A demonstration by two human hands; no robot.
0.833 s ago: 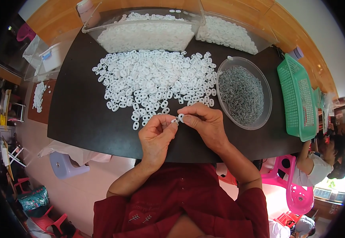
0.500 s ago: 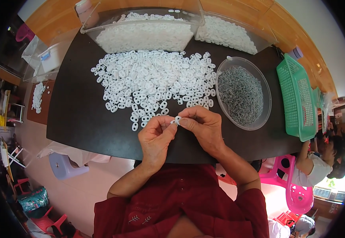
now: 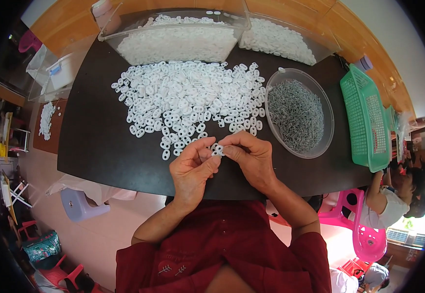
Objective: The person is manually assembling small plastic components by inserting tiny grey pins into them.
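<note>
Between my two hands, over the front of the dark table, are small white oval plastic pieces with two holes (image 3: pixel 217 149). My left hand (image 3: pixel 193 168) pinches them from the left with thumb and forefinger. From the right, my right hand (image 3: pixel 251 158) grips them between thumb and forefinger. The pieces look crossed or overlapping; how they join is too small to tell. Just beyond my hands spreads a big heap of the same white two-holed pieces (image 3: pixel 183 93). A round clear tub of small grey metal screws or pins (image 3: pixel 298 117) stands to the right of the heap.
Clear plastic bins (image 3: pixel 178 44) full of white pieces line the table's back. A green plastic basket (image 3: pixel 366 119) stands at the right edge. Below left is a lilac stool (image 3: pixel 83 204); a pink chair (image 3: pixel 368 239) and another person (image 3: pixel 385 205) are at the right.
The white pieces between my fingertips have turned and show more of their holes. My left fingers have shifted slightly; both hands stay in nearly the same place.
</note>
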